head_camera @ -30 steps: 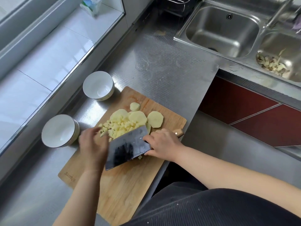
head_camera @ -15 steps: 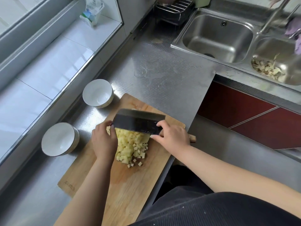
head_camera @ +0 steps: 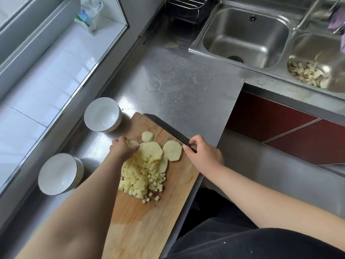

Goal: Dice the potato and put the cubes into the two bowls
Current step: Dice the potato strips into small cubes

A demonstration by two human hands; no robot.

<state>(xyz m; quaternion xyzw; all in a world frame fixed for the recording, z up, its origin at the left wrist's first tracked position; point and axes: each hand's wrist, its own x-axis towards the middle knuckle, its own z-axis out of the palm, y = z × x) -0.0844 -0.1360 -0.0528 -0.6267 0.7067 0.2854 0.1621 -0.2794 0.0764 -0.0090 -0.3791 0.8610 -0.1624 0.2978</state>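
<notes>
Hands (head_camera: 123, 148) work, seemingly gripping, on board (head_camera: 149, 221) atop steel counter (head_camera: 177, 81).

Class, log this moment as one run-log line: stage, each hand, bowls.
stage: dicing | left hand: on potato slices | right hand: grips cleaver | bowls: no cubes

Pale yellow peeled potato slices (head_camera: 152, 151), round and flat, lie overlapping at frame centre, one slice (head_camera: 172, 150) set apart to the right and a smaller rounded end piece (head_camera: 147, 136) just above them. Right below the slices sits a loose heap of small pale yellow potato cubes (head_camera: 141, 179), with a few stray cubes scattered at its lower right edge. Two white round ceramic bowls stand upright at the left, one (head_camera: 101, 114) above and left of the slices, the other (head_camera: 58, 173) lower left, near the heap.
</notes>
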